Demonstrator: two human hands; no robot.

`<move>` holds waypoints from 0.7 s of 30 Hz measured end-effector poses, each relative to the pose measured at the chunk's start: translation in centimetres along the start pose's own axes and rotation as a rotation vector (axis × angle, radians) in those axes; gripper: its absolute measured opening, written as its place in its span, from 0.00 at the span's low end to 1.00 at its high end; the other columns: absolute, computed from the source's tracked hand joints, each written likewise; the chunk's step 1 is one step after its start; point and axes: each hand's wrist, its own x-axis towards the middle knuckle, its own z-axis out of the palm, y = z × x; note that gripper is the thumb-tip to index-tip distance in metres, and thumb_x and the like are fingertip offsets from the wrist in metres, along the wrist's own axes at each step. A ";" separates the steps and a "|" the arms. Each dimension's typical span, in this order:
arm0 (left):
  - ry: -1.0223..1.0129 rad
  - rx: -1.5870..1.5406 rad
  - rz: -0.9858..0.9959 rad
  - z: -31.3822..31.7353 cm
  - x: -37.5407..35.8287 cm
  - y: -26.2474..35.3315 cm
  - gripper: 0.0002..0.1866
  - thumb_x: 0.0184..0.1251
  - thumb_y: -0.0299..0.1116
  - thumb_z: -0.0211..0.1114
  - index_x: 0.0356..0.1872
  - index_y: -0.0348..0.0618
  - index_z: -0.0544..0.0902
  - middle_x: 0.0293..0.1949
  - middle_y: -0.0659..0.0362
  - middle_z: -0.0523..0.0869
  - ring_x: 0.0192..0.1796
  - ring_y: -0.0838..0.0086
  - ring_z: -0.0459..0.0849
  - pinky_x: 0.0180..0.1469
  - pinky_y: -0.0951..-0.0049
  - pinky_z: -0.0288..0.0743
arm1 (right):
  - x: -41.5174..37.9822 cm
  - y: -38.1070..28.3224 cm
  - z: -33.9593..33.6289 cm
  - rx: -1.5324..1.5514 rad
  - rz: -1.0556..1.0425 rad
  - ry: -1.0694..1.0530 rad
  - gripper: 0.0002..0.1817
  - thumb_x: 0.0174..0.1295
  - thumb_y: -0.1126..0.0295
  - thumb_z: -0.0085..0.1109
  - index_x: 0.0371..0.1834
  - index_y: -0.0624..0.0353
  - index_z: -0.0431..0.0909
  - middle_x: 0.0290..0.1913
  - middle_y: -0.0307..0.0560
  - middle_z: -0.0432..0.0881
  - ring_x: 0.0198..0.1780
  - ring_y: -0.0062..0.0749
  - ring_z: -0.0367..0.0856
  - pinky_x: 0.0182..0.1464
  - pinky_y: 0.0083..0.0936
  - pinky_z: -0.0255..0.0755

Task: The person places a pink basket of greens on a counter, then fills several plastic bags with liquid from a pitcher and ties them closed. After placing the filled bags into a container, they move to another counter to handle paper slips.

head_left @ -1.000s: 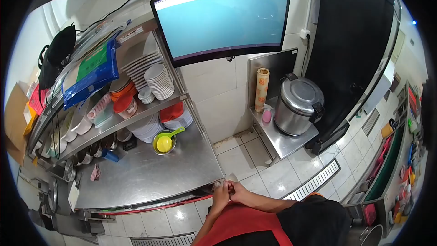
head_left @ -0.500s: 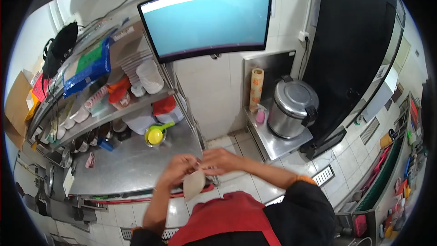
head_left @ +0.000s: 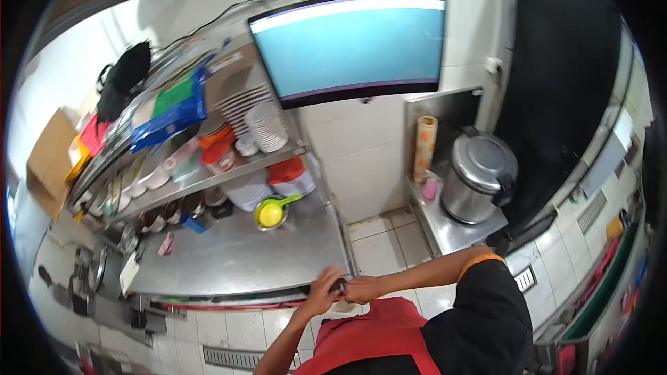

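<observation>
My left hand (head_left: 322, 293) and my right hand (head_left: 363, 290) are close together in front of the red apron, near the front edge of the steel table (head_left: 229, 264). A small dark object (head_left: 338, 287) shows between them, too small and blurred to name. My right fingers are closed at it. The left fingers curl round its other side, their tips smeared by motion. Below the hands, a pale beige piece (head_left: 342, 310) shows in part, mostly hidden by the hands and apron.
On the table sits a metal bowl with a yellow cup and a green-handled tool (head_left: 281, 201). Stacked white cups (head_left: 266, 127) fill the shelf above. A steel lidded pot (head_left: 479, 177) and a patterned roll (head_left: 424, 149) stand right, below a wall screen (head_left: 354, 48).
The view has shifted, so the surroundings appear farther right. Both hands have come lower and nearer the apron. The pale piece that hung below them is now mostly hidden.
</observation>
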 end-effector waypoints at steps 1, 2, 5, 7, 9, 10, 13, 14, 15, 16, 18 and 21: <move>-0.127 -0.087 0.007 0.4 -0.8 -1.0 0.31 0.66 0.29 0.61 0.72 0.49 0.66 0.63 0.50 0.75 0.60 0.50 0.74 0.63 0.55 0.65 | 0.3 0.4 1.1 0.007 -0.144 0.029 0.04 0.48 0.72 0.58 0.19 0.58 0.79 0.23 0.52 0.79 0.29 0.47 0.82 0.33 0.45 0.76; -0.095 -0.078 -0.015 -0.4 -1.0 -0.8 0.31 0.66 0.29 0.61 0.72 0.49 0.66 0.63 0.50 0.75 0.60 0.50 0.74 0.63 0.55 0.65 | 0.5 0.1 0.1 -0.044 -0.207 0.004 0.04 0.48 0.72 0.58 0.20 0.58 0.79 0.24 0.51 0.79 0.31 0.46 0.82 0.35 0.43 0.76; -0.546 -0.290 -0.236 -4.4 0.7 2.3 0.28 0.73 0.35 0.56 0.73 0.46 0.64 0.65 0.47 0.73 0.62 0.55 0.72 0.65 0.58 0.59 | 0.4 -1.0 -3.7 -0.073 -0.361 0.058 0.03 0.49 0.72 0.58 0.22 0.59 0.78 0.28 0.49 0.79 0.35 0.43 0.82 0.39 0.39 0.77; -0.795 -0.014 -0.193 -6.3 1.9 4.8 0.28 0.77 0.38 0.51 0.74 0.42 0.61 0.57 0.46 0.76 0.59 0.56 0.73 0.62 0.58 0.58 | -0.6 -1.7 -4.1 -0.020 -0.432 0.133 0.03 0.50 0.72 0.58 0.23 0.59 0.77 0.29 0.49 0.79 0.37 0.42 0.81 0.41 0.38 0.77; -0.653 -0.106 -0.114 -5.5 1.8 3.6 0.24 0.75 0.33 0.50 0.71 0.45 0.67 0.49 0.49 0.80 0.55 0.57 0.78 0.56 0.55 0.66 | -1.2 -1.6 -4.8 -0.018 -0.315 0.014 0.05 0.49 0.72 0.59 0.25 0.62 0.80 0.31 0.50 0.79 0.42 0.43 0.81 0.46 0.37 0.77; -0.790 -0.024 -0.045 -5.2 2.2 3.1 0.21 0.72 0.30 0.51 0.65 0.43 0.72 0.48 0.47 0.82 0.53 0.56 0.80 0.54 0.54 0.68 | -1.3 -1.4 -4.3 -0.053 -0.290 0.025 0.05 0.50 0.71 0.58 0.26 0.61 0.80 0.34 0.49 0.79 0.43 0.43 0.80 0.46 0.37 0.77; -0.829 -0.054 -0.001 -5.0 2.5 3.3 0.09 0.63 0.26 0.56 0.39 0.32 0.81 0.39 0.43 0.85 0.45 0.52 0.85 0.48 0.54 0.74 | -1.2 -1.7 -4.9 -0.091 -0.247 0.116 0.05 0.53 0.71 0.57 0.30 0.61 0.78 0.32 0.46 0.77 0.41 0.39 0.79 0.41 0.34 0.77; -0.918 -0.061 -0.067 -4.9 3.1 2.9 0.10 0.61 0.26 0.54 0.39 0.33 0.81 0.41 0.42 0.85 0.45 0.50 0.84 0.48 0.54 0.73 | -1.1 -1.9 -4.4 -0.140 -0.176 0.105 0.06 0.55 0.71 0.56 0.34 0.59 0.79 0.34 0.45 0.78 0.41 0.38 0.79 0.41 0.34 0.77; -1.008 -0.064 -0.132 -4.7 3.6 2.1 0.11 0.60 0.26 0.52 0.39 0.34 0.81 0.43 0.42 0.85 0.45 0.49 0.83 0.48 0.55 0.72 | -1.0 -2.0 -3.8 -0.144 -0.181 0.100 0.06 0.55 0.71 0.56 0.34 0.59 0.79 0.34 0.45 0.78 0.41 0.38 0.79 0.41 0.34 0.77; -1.086 -0.071 -0.096 -2.6 3.4 -0.8 0.11 0.63 0.32 0.51 0.35 0.38 0.80 0.32 0.49 0.84 0.30 0.58 0.80 0.35 0.57 0.71 | -0.9 -2.3 -2.9 -0.138 -0.102 0.166 0.07 0.55 0.71 0.56 0.35 0.58 0.80 0.36 0.45 0.79 0.42 0.38 0.79 0.42 0.33 0.76; -1.040 -0.239 -0.419 -2.2 3.3 -0.8 0.12 0.65 0.37 0.49 0.32 0.41 0.78 0.27 0.55 0.79 0.26 0.65 0.74 0.29 0.61 0.67 | -0.7 -3.2 -0.8 -0.119 0.063 0.303 0.09 0.56 0.71 0.55 0.38 0.56 0.82 0.39 0.44 0.81 0.43 0.39 0.80 0.45 0.32 0.75; -0.906 -0.530 -0.845 -1.4 2.2 -0.9 0.18 0.70 0.48 0.46 0.25 0.49 0.73 0.19 0.68 0.64 0.20 0.80 0.60 0.19 0.73 0.55 | 0.4 -4.3 1.5 -0.136 0.215 0.349 0.12 0.56 0.72 0.56 0.43 0.56 0.82 0.38 0.46 0.82 0.44 0.39 0.80 0.45 0.33 0.76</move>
